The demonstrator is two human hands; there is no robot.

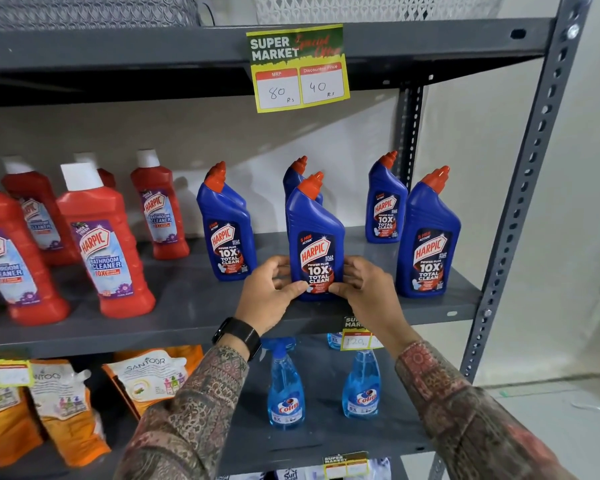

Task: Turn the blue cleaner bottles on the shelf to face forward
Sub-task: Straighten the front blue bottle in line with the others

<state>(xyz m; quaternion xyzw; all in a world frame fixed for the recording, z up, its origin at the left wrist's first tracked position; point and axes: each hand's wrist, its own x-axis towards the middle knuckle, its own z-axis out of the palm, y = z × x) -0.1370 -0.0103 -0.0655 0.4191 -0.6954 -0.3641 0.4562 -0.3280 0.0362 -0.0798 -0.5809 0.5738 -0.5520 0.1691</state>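
Observation:
Several blue cleaner bottles with orange caps stand on the grey middle shelf (pixel 194 306). The front centre bottle (pixel 314 237) shows its label forward, and both my hands grip its base: my left hand (pixel 269 294) on its left side, my right hand (pixel 364 289) on its right. Another blue bottle (pixel 293 180) stands right behind it, mostly hidden, its label out of sight. The left bottle (pixel 227 233), the back right bottle (pixel 385 206) and the front right bottle (pixel 428 244) all show their labels to the front.
Several red bathroom cleaner bottles (pixel 104 247) fill the shelf's left half. A yellow price tag (pixel 298 69) hangs from the shelf above. Below are two light-blue spray bottles (pixel 286 389) and orange refill pouches (pixel 153 379). A perforated metal upright (pixel 530 188) bounds the right side.

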